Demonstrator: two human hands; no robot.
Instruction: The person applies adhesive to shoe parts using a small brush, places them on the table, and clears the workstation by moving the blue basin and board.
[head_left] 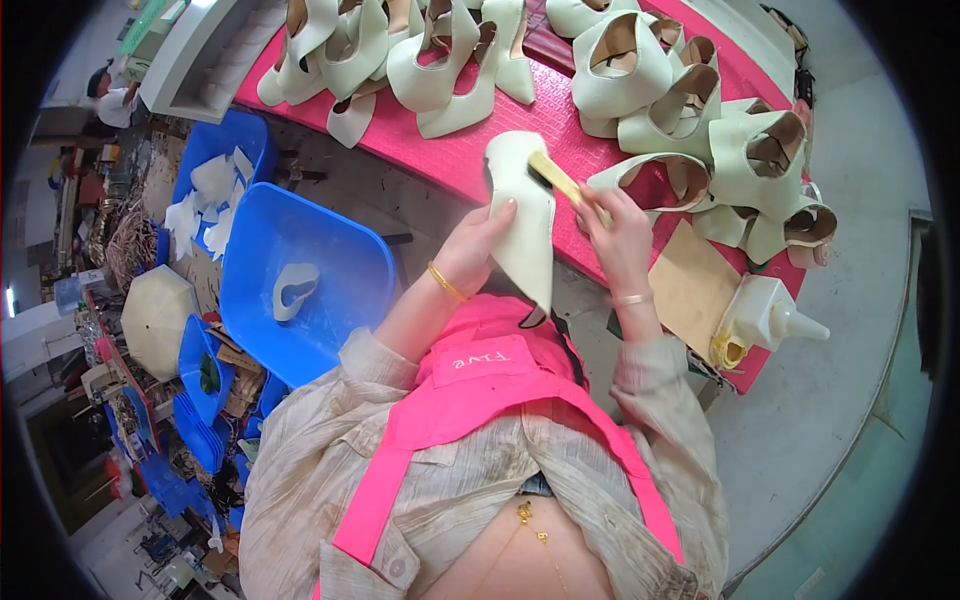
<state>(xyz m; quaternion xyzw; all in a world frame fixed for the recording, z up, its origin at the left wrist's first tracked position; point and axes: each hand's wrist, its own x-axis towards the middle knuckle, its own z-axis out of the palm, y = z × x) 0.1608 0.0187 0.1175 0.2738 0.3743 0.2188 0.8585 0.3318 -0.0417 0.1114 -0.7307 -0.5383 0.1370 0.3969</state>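
Note:
A pale mint-white shoe upper hangs in front of my pink apron, its narrow end pointing down. My left hand grips it by its left edge, thumb lying on the near face. In my right hand is a brush with a flat yellowish handle. Its dark bristles touch the upper near the top right edge, and most of them are hidden behind the handle. Just right of the brush, a similar shoe upper lies on the pink-covered table, close to my right fingers.
More pale uppers stand along the pink table, with another pile at the right. A white squeeze bottle lies by a tan board on the right corner. At left, a blue bin holds one pale piece.

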